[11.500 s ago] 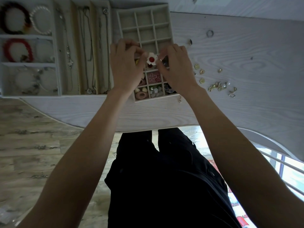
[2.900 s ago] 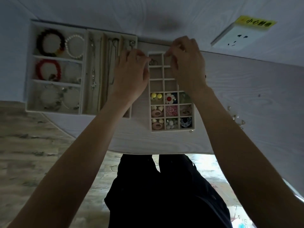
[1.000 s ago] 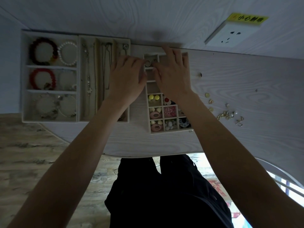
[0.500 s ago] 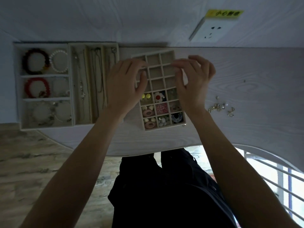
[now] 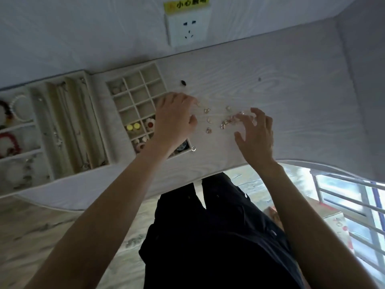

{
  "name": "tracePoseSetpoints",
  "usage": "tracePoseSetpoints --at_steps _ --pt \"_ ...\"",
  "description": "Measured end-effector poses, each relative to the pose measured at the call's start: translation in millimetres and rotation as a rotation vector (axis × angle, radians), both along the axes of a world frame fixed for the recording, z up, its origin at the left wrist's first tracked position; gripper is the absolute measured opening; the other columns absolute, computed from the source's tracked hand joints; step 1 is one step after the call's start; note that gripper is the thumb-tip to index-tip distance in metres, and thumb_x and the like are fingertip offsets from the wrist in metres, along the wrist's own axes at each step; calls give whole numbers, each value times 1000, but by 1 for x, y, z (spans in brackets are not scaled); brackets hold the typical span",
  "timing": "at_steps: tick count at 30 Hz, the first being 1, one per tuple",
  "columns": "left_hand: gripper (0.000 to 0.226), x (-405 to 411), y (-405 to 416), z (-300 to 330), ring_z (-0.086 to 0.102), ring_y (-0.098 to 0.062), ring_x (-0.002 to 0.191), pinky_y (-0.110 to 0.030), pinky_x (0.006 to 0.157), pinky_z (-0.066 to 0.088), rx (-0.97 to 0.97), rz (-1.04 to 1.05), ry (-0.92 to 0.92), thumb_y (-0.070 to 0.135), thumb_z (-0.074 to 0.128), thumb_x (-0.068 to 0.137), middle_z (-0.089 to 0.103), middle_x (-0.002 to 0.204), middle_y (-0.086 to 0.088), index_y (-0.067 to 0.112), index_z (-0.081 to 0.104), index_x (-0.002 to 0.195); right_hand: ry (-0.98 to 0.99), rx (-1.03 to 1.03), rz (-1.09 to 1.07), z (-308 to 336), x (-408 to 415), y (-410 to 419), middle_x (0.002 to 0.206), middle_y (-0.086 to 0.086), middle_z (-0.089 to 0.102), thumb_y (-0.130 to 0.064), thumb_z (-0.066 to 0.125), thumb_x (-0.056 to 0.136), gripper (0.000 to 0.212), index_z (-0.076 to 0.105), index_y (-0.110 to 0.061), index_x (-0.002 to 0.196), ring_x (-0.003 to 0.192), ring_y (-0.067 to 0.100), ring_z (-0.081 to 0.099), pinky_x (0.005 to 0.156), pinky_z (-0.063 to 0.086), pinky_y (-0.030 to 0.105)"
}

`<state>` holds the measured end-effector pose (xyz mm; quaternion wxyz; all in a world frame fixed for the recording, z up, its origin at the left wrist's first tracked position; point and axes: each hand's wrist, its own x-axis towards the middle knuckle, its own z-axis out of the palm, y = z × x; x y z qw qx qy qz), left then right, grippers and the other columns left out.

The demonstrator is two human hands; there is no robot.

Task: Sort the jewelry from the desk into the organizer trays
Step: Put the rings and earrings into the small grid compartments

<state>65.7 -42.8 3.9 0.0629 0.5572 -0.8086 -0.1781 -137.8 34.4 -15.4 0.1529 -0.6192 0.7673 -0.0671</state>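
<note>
A: Hovering right hand (image 5: pixel 255 132), fingers spread wide, over loose jewelry (image 5: pixel 226 121) on tabletop (image 5: pixel 291 113)?
B: Yes. Left hand (image 5: pixel 174 119) curling beside grid tray (image 5: pixel 137 97), grip unclear, blurry.

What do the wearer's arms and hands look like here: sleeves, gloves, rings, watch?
Both forearms are bare up to the frame edge, no sleeves showing. Left hand and right hand are ungloved. No watch, bracelet or ring is visible on either, though the frame is somewhat blurred.

yellow sticker (image 5: pixel 186 5) above wall socket (image 5: pixel 188 27) — red characters "小心触电", partly blurred
</note>
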Motion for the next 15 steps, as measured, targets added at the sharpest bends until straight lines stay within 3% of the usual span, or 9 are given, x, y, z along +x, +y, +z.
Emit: tracePoseSetpoints --at_steps 6,10,15 --pt "41 -29 0 -4 42 -27 121 -38 100 23 98 2 -213 31 55 89 54 129 -1 21 52 128 -159 -57 91 -6 -5 -15 126 19 48 -4 72 72 40 64 -10 112 105 38 46 78 47 40" --pt "38 -38 10 -8 43 -25 119 -40 100 24 80 9 -217 30 54 88 55 126 2 26 55 126 -97 -92 111 -7 -9 -26 131 13 47 -11 70 74 38 63 -17 111 112 36 43 86 40 43" --pt "27 -31 21 -15 55 -29 104 -38 92 29 -72 109 -106 23 63 80 67 106 -2 21 67 107 -53 -259 198 -7 4 -36 111 7 61 -20 64 74 25 67 -18 98 106 32 47 87 30 37"
